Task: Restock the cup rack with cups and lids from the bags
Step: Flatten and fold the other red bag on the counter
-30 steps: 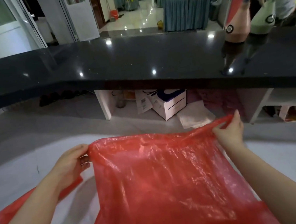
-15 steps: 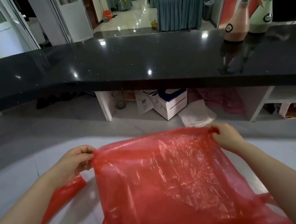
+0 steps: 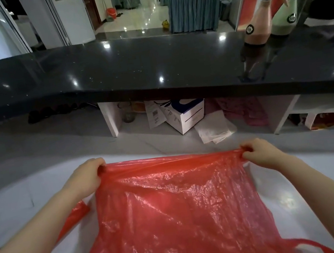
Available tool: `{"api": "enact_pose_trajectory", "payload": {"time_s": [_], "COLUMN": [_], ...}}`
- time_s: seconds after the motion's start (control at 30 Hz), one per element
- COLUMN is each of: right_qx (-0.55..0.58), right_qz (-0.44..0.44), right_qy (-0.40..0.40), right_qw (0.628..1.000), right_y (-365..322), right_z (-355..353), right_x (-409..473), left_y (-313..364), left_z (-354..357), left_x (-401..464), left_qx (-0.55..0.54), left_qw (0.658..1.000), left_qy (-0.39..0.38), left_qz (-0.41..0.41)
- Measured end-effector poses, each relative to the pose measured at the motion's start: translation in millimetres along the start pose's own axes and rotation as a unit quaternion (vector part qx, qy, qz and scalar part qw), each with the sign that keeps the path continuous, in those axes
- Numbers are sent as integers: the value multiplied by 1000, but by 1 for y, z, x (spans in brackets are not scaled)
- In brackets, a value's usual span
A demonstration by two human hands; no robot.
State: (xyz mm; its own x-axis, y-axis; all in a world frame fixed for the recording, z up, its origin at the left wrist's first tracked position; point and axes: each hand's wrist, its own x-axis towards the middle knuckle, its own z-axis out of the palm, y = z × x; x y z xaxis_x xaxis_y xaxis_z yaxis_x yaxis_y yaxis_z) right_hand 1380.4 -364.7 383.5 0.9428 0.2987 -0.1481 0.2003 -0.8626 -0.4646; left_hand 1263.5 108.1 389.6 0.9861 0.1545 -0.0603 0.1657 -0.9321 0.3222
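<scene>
Left hand and right hand each grip a far corner of the red plastic bag, stretched taut above the white counter.

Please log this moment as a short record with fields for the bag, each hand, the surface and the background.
bag: red plastic bag, translucent, crinkled, spread flat and held taut along its far edge
left hand: left hand grips the bag's far left corner, fingers curled round it
right hand: right hand pinches the far right corner
surface: white table under the bag
background: black counter beyond; two spray bottles stand on it at right
cups, lids, rack: none visible
</scene>
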Motion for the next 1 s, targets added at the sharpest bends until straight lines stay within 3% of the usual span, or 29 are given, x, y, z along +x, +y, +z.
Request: {"api": "enact_pose_trajectory", "payload": {"time_s": [0.07, 0.17, 0.33, 0.4, 0.5, 0.57, 0.77, 1.0], "right_qx": [32, -58, -127, -112, -112, -113, -104, -101], "right_qz": [4, -3, 56, 81, 97, 90, 71, 121], "right_qy": [0, -29, -51, -30, -15, 2, 45, 99], "right_qw": [999, 998, 989, 990, 989, 990, 991, 982], "right_y": [5, 13, 27, 28, 32, 36, 36, 43], "right_z": [0, 2, 9, 9, 8, 7, 3, -3], "right_x": [-2, -6, -6, -4, -3, -3, -5, -12], "left_y": [-4, -6, -11, -13, -15, -19, -23, -13], "left_z": [0, -2, -6, -6, -7, -6, -1, 8], "left_x": [0, -1, -2, -4, -8, -9, -10, -11], "left_qx": [-11, -64, -263, -384, -571, -604, -592, -504], "left_qw": [1000, 994, 948, 902, 797, 769, 766, 832], "left_qy": [24, 76, 120, 107, 45, 27, 54, 49], "left_qz": [-8, -35, -135, -165, -192, -205, -245, -225]}}
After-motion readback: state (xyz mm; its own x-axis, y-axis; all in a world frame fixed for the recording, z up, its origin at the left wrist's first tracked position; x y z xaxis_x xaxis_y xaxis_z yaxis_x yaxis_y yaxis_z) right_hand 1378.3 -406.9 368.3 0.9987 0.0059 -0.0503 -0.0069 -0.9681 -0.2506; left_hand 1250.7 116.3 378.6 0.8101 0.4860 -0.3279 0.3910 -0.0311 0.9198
